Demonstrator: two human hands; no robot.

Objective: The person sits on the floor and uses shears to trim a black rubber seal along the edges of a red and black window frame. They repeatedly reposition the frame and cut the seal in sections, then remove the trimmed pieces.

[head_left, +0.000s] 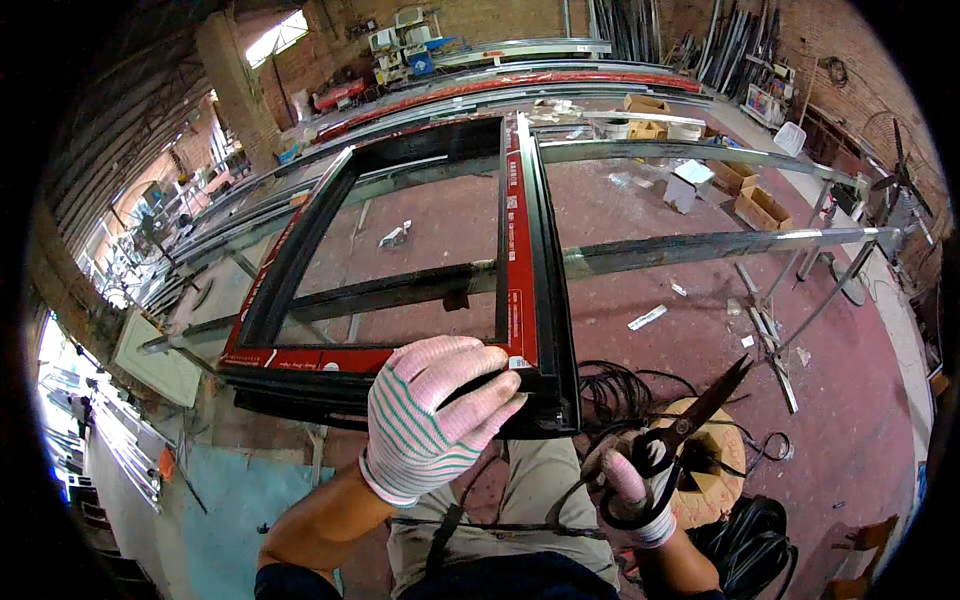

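A black window frame [548, 300] with red protective film on its faces lies across the metal rails in front of me. My left hand [440, 420], in a pink and white striped glove, is closed over the near rail by its right corner. Its fingertips press on the dark edge, and whatever lies under them is partly hidden. Lower right, my gloved right hand [630, 485] grips dark scissors [695, 420] by the handles, blades pointing up and away to the right, apart from the frame. A thin black strip [500, 525] crosses my lap below both hands.
Long metal rails [700, 245] run rightward under the frame. A round cardboard reel [720, 465] and coiled black strip [750, 545] lie on the floor at right. Open cardboard boxes [762, 210] stand farther right. Long profiles [500, 85] are stacked at the back.
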